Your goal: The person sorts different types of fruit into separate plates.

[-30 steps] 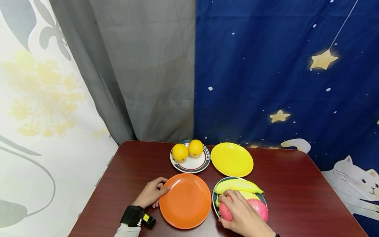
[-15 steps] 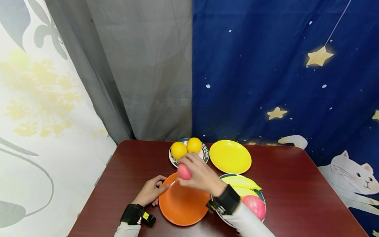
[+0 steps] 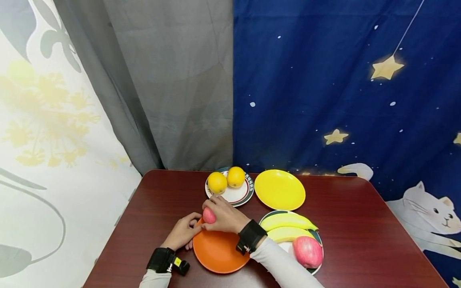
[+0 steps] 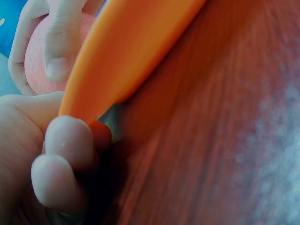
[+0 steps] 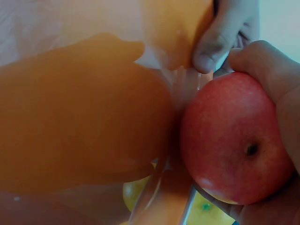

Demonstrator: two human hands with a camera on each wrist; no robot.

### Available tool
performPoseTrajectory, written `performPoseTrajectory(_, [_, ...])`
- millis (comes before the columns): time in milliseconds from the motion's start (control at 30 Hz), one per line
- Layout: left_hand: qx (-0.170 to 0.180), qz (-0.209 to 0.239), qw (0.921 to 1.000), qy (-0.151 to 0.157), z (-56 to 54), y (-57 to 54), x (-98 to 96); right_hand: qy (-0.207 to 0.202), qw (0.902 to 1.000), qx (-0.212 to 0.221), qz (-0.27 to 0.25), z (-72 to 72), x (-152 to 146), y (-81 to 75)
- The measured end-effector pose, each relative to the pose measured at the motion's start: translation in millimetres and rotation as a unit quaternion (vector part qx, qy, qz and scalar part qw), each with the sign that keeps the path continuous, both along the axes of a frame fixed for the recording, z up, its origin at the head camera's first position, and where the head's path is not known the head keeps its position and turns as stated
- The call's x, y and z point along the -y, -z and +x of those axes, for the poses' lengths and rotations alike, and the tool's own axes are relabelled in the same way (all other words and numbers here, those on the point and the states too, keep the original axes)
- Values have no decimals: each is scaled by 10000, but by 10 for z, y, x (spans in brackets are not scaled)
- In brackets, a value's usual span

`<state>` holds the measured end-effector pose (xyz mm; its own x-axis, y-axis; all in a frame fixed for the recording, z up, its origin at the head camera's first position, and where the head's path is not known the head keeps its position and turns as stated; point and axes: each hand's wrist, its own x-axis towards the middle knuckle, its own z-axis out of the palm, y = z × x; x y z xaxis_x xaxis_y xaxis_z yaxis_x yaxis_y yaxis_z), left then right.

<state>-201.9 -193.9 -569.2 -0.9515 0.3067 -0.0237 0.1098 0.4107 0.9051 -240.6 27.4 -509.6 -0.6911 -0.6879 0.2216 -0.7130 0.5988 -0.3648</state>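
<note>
The carry looks well along, the release not yet done: the right hand has its fingers curled round an apple at the orange plate's far left rim, touching or not, I can't tell! Beside it, the left hand pinches that same rim. Another apple and two bananas remain on the banana plate. Half a second ago the held apple is over the far edge; now it's further left, close to the left hand, which hasn't budged.
</note>
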Motion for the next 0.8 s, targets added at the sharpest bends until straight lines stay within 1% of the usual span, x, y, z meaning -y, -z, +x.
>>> performPoseTrajectory(133, [-4, -6, 10000, -19, 0, 5, 13, 21, 9999, -17, 140, 20, 5, 28])
performPoseTrajectory(233, [63, 18, 10000, -28, 9, 17, 20, 17, 9997, -44, 246, 40, 0, 30])
performPoseTrajectory(300, [98, 28, 9999, -39, 13, 22, 21, -1, 9996, -46, 283, 52, -14, 7])
performPoseTrajectory(367, [92, 16, 9999, -49, 10, 22, 19, -10, 9996, 31, 294, 58, -43, -62])
performPoseTrajectory(433, [72, 22, 10000, -62, 4, 14, 15, -18, 9996, 124, 245, 47, -97, -184])
performPoseTrajectory(467, [54, 9, 10000, -67, -1, 9, 12, -31, 9997, 167, 186, 41, -134, -270])
performPoseTrajectory(533, [-3, -14, 10000, -74, -6, 3, 5, 20, 9995, 294, 79, 40, -236, -479])
performPoseTrajectory(600, [-48, -23, 9999, -94, -9, 3, 1, 97, 9995, 299, -7, 65, -376, -701])
performPoseTrajectory(700, [-49, -57, 9999, -121, -8, 19, 0, 302, 9993, 209, -28, 181, -653, -1025])
performPoseTrajectory(800, [-61, -48, 9999, -132, -11, 32, 4, 461, 9988, -152, -5, 349, -983, -1256])
